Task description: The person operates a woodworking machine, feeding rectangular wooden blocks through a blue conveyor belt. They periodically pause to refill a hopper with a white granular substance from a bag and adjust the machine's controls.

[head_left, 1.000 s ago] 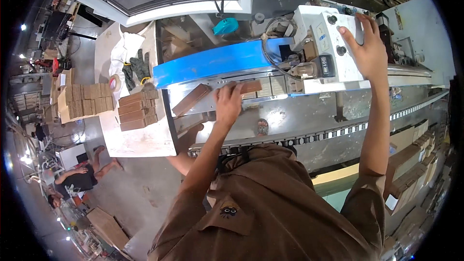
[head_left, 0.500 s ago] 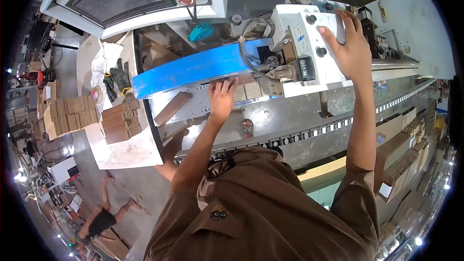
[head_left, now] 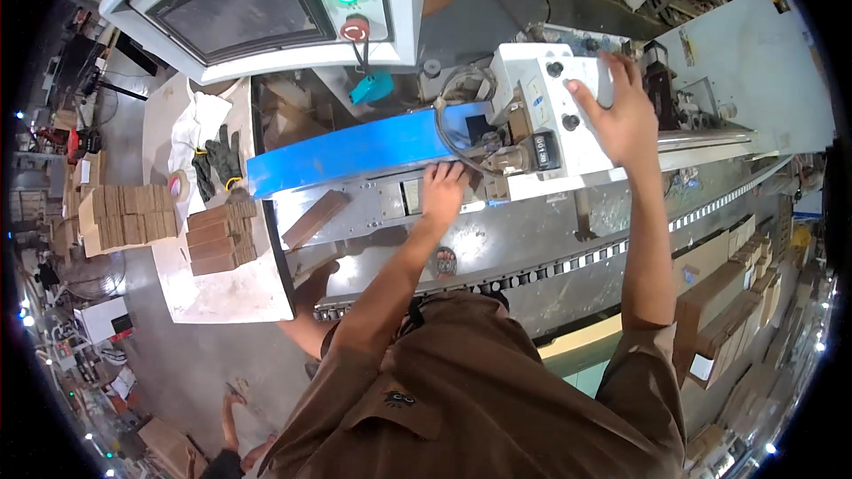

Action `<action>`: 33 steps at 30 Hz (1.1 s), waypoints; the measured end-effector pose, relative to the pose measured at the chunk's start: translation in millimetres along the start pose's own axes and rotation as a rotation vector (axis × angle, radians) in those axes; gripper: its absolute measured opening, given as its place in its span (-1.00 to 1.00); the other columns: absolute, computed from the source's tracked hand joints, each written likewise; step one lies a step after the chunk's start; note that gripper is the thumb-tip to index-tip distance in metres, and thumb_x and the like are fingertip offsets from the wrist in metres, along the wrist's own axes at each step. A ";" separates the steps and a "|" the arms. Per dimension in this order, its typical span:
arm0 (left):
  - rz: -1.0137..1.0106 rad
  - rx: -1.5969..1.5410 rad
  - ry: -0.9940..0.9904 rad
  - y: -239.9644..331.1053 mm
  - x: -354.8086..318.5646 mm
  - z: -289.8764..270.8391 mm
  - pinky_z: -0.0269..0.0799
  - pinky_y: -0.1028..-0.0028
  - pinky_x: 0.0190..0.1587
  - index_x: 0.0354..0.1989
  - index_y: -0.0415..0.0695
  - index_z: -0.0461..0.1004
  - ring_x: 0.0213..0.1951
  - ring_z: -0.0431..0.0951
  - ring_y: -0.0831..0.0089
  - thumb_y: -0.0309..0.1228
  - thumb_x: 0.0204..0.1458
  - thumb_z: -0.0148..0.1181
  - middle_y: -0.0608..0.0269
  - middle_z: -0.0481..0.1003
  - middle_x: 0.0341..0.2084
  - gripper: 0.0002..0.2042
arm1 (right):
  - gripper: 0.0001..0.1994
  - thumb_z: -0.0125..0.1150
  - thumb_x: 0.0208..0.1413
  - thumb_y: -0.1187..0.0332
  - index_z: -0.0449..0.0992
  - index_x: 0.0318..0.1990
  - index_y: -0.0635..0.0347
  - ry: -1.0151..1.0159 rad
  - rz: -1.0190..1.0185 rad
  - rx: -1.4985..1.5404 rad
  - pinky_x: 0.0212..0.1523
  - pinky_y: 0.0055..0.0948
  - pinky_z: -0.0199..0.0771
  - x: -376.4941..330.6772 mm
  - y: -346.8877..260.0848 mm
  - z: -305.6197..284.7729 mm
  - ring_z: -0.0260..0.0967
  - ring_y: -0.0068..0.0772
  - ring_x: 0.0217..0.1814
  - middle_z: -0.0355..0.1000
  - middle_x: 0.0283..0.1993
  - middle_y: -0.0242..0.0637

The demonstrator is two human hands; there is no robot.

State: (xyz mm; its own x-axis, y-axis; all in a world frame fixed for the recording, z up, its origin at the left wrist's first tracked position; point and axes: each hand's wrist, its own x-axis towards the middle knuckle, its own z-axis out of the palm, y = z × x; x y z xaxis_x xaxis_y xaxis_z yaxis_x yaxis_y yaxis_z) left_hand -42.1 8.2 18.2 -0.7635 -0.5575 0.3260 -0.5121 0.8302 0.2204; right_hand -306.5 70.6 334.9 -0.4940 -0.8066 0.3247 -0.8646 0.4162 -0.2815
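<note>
So, left to right off the blue guard:
wood stacks (head_left: 217, 237): small brown blocks piled on the white side table (head_left: 222, 297), well left of the blue guard (head_left: 355, 149); black gloves (head_left: 217, 162) and a tape roll lie above them.
loose block (head_left: 315, 219): one brown piece lying tilted on the metal bed, just below the guard's left end.
left hand (head_left: 441, 195): fingers curled and pressing down on a small workpiece at the guard's right end (piece is almost fully hidden under the hand, can't tell its shape).
right hand (head_left: 621, 115): open and flat on the white control box (head_left: 546, 93), right of the guard, fingertips near the black knobs; holding nothing.
technique: judging by the pose, keep the pressing fingers on top of the piece and clear of the feed head, palm weight steady.
</note>
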 end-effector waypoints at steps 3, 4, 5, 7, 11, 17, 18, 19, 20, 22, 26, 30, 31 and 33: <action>-0.108 -0.072 0.070 6.1 2.9 6.0 0.26 0.12 0.23 -0.06 0.06 0.68 0.10 0.46 0.32 -0.39 0.07 0.26 0.40 0.55 -0.01 -0.74 | -0.14 0.26 0.19 -0.36 0.46 0.35 0.25 0.000 0.004 0.005 0.25 0.01 0.53 -0.1 1.4 4.2 0.47 0.25 0.32 0.36 0.44 0.07; -0.138 -0.079 0.138 6.0 -0.3 5.4 0.26 0.13 0.21 -0.06 0.08 0.69 0.08 0.48 0.34 -0.35 0.09 0.29 0.42 0.56 -0.05 -0.76 | -0.14 0.26 0.20 -0.36 0.46 0.35 0.25 0.010 -0.005 0.004 0.26 0.01 0.53 -0.2 0.9 5.1 0.47 0.25 0.32 0.35 0.44 0.09; -0.162 -0.049 0.179 4.8 -0.8 5.6 0.25 0.13 0.21 -0.06 0.08 0.69 0.07 0.48 0.34 -0.33 0.08 0.31 0.42 0.57 -0.06 -0.76 | -0.14 0.26 0.20 -0.35 0.46 0.36 0.25 0.020 -0.017 0.004 0.26 0.01 0.52 1.4 0.2 3.4 0.47 0.24 0.33 0.34 0.44 0.11; -0.220 0.038 0.224 -10.2 -17.9 -6.2 0.25 0.13 0.21 -0.05 0.09 0.69 0.06 0.50 0.34 -0.30 0.08 0.33 0.43 0.58 -0.08 -0.75 | -0.14 0.25 0.21 -0.35 0.46 0.37 0.26 -0.011 -0.007 0.020 0.28 0.02 0.52 0.1 -3.1 0.7 0.46 0.24 0.34 0.35 0.44 0.14; -0.324 0.156 0.320 -60.4 -65.7 -62.9 0.19 0.00 0.24 -0.08 0.12 0.69 0.04 0.51 0.33 -0.28 0.14 0.31 0.45 0.60 -0.13 -0.81 | -0.16 0.26 0.22 -0.33 0.46 0.36 0.26 -0.018 0.005 -0.006 0.26 -0.01 0.53 -1.1 1.8 1.2 0.48 0.23 0.33 0.39 0.40 0.13; -0.574 0.293 0.177 -127.8 -132.5 -169.9 0.04 -0.06 0.37 0.24 0.01 0.55 0.25 0.46 0.18 -0.20 0.07 0.44 0.26 0.58 0.08 -0.48 | -0.18 0.24 0.23 -0.34 0.46 0.37 0.20 -0.002 0.007 -0.026 0.22 -0.03 0.55 -2.7 -1.1 4.4 0.48 0.20 0.32 0.39 0.41 0.07; -0.610 0.230 0.117 -133.7 -138.9 -179.9 0.04 -0.07 0.38 0.27 -0.01 0.52 0.27 0.45 0.17 -0.19 0.07 0.44 0.24 0.57 0.12 -0.44 | -0.16 0.24 0.23 -0.34 0.45 0.37 0.23 0.002 -0.001 -0.027 0.22 -0.02 0.55 -1.8 -1.4 4.9 0.48 0.20 0.32 0.39 0.40 0.08; -0.647 0.166 0.061 -138.7 -144.5 -187.1 0.03 -0.07 0.40 0.31 -0.03 0.50 0.30 0.43 0.16 -0.19 0.07 0.44 0.21 0.55 0.16 -0.41 | -0.15 0.24 0.23 -0.34 0.45 0.37 0.24 0.005 -0.004 -0.020 0.23 -0.02 0.55 -1.3 -1.7 4.7 0.48 0.21 0.32 0.39 0.40 0.08; -0.619 0.186 0.027 -144.8 -150.8 -188.4 0.05 -0.06 0.40 0.27 -0.05 0.52 0.26 0.46 0.17 -0.22 0.09 0.41 0.20 0.56 0.14 -0.46 | -0.15 0.24 0.22 -0.35 0.44 0.37 0.25 0.007 -0.007 -0.013 0.23 -0.02 0.55 -1.7 -1.6 4.8 0.48 0.21 0.31 0.39 0.40 0.09; -0.573 0.204 -0.092 -157.8 -156.8 -193.3 0.10 -0.02 0.36 0.26 -0.09 0.53 0.22 0.47 0.12 -0.26 0.11 0.43 0.13 0.56 0.13 -0.48 | -0.13 0.25 0.22 -0.34 0.44 0.38 0.28 0.017 -0.009 -0.003 0.23 0.00 0.54 -1.2 -0.7 3.7 0.48 0.24 0.31 0.40 0.38 0.11; -0.510 0.172 -0.017 -142.6 -135.0 -200.0 0.16 0.02 0.30 0.23 -0.07 0.56 0.14 0.50 0.09 -0.35 0.10 0.45 0.09 0.54 0.07 -0.51 | -0.12 0.27 0.20 -0.35 0.44 0.38 0.27 -0.007 0.013 -0.009 0.23 0.01 0.54 -1.6 0.4 2.8 0.49 0.26 0.29 0.40 0.38 0.11; -0.450 0.023 0.069 -92.7 -97.2 -185.0 0.19 -0.04 0.27 0.21 -0.03 0.58 0.18 0.45 -0.02 -0.41 0.07 0.46 0.03 0.49 0.11 -0.52 | -0.12 0.28 0.18 -0.36 0.45 0.36 0.26 -0.009 0.030 -0.010 0.23 0.00 0.54 -1.4 0.0 1.8 0.50 0.25 0.28 0.39 0.40 0.09; -0.406 0.004 0.058 -86.4 -93.8 -167.4 0.19 -0.06 0.27 0.22 -0.02 0.57 0.18 0.44 -0.03 -0.41 0.08 0.45 0.03 0.49 0.11 -0.52 | -0.12 0.29 0.18 -0.36 0.45 0.36 0.26 -0.010 0.030 -0.007 0.24 0.01 0.54 -0.5 -0.8 2.4 0.50 0.25 0.29 0.39 0.41 0.09; -0.284 0.036 -0.012 -72.7 -80.6 -131.4 0.21 -0.02 0.30 0.29 0.08 0.54 0.18 0.44 0.10 -0.31 0.05 0.42 0.15 0.47 0.12 -0.45 | -0.12 0.29 0.17 -0.36 0.45 0.36 0.25 -0.009 0.036 -0.008 0.25 0.01 0.53 -0.8 -0.1 3.8 0.49 0.25 0.30 0.38 0.41 0.08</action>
State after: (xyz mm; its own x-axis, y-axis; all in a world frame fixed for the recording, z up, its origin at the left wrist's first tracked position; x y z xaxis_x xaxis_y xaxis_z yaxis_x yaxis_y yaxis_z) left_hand 108.3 -7.4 96.7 -0.5917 -0.7680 0.2451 -0.7198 0.6402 0.2683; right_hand -305.7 69.6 331.2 -0.5238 -0.7950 0.3060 -0.8471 0.4482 -0.2856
